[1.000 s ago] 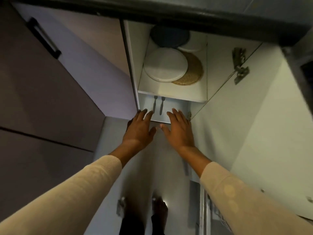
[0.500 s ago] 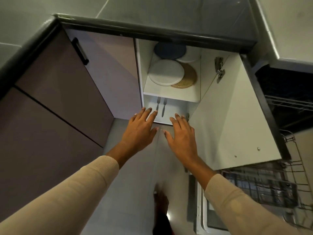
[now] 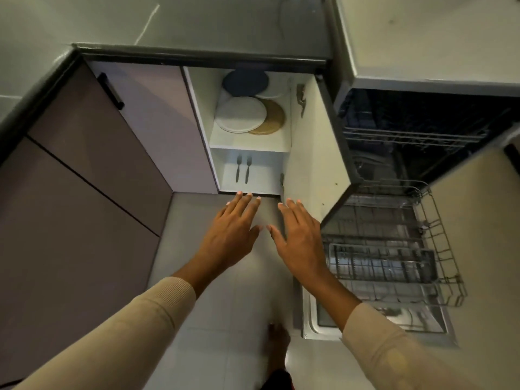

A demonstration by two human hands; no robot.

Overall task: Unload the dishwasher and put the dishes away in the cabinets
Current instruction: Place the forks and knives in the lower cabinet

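Head view: I see my left hand (image 3: 229, 235) and right hand (image 3: 299, 240) spread flat, fingers straight, holding nothing, near the foot of the open cabinet (image 3: 202, 116). On its upper shelf lie a white plate (image 3: 240, 114), a dark plate (image 3: 244, 82) and a woven mat (image 3: 274, 119). Two pieces of cutlery (image 3: 238, 170) lie on the shelf below. To the right, the dishwasher rack (image 3: 439, 235) stands pulled out.

Lower shelf (image 3: 266, 175) free right of cutlery (image 3: 247, 171); open door (image 3: 315, 153) bounds right
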